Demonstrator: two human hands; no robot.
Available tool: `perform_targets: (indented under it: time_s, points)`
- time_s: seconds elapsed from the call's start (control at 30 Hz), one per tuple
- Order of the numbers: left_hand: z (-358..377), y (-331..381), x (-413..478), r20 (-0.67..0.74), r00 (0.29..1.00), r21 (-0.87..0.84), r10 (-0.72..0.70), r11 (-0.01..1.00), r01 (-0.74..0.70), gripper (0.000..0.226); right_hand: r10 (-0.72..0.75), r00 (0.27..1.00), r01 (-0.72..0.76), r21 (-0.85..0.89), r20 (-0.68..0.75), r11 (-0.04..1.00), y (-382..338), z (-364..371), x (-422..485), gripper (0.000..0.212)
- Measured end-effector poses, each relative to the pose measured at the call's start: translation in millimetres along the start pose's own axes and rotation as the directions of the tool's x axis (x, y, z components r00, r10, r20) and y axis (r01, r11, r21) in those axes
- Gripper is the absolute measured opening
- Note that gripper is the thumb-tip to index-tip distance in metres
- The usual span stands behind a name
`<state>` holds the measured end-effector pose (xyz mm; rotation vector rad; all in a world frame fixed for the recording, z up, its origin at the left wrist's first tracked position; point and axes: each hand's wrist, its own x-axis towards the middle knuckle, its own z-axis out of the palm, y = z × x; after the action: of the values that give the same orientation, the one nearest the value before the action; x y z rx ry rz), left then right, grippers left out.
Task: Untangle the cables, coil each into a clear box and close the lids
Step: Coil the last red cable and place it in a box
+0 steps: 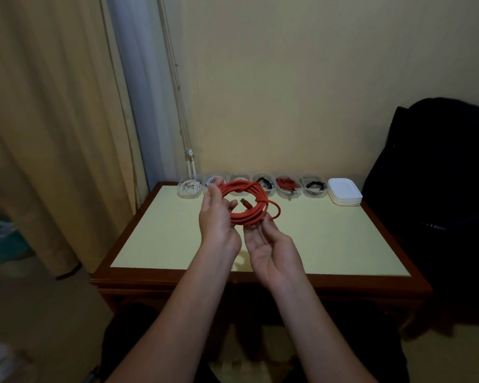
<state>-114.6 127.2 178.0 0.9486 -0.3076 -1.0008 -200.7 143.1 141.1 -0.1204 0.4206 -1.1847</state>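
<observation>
- Beige curtain hanging at far left, pale wall behind.
- Desk with pale yellow top and dark wooden rim, set against the wall.
- Dark bag or garment just beside the desk's right edge; no readable writing on it.
- Left hand raised above the desk, fingers curled through the left side of the red cable coil, closed on several loops.
- Right hand palm up under the coil's lower edge, fingers bent lightly around the bottom loops, pinching them.
- Red cable coil held in the air between both hands, in front of the boxes, one loose loop sticking out to the right, a connector end lying inside the ring.
- Row of six clear boxes along the desk's back edge, lids off: white cables in the left ones, black in two, red in one; third box partly hidden behind the coil.
- Stack of white lids at the right end of the row, just beside the last box.
- No brands or labels legible anywhere.
</observation>
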Motion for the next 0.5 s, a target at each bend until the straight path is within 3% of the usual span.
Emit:
perform_targets:
  time_s: [0.17,0.33,0.4,0.5]
  points:
    - [2.2,2.2,-6.0,-0.015,1.0,0.017,-0.005,1.0,0.005,0.029,0.118,0.99,-0.122,0.056,0.078,0.991,0.4,8.9,-9.6,0.024]
    - [-0.8,-1.4,-6.8,-0.027,1.0,0.031,-0.014,0.999,0.015,0.029,0.114,0.988,-0.113,-0.01,0.103,0.993,1.5,7.6,-12.1,0.029]
    - [0.2,-2.1,-7.3,-0.059,0.998,0.064,0.033,0.998,-0.03,0.028,0.106,0.986,-0.105,-0.016,0.129,0.994,1.0,6.3,-14.2,0.03]
    - [1.5,-3.8,-7.0,-0.088,0.972,0.173,0.22,0.964,-0.203,0.028,0.106,0.982,-0.091,-0.103,0.153,0.99,-0.2,5.6,-17.2,0.03]
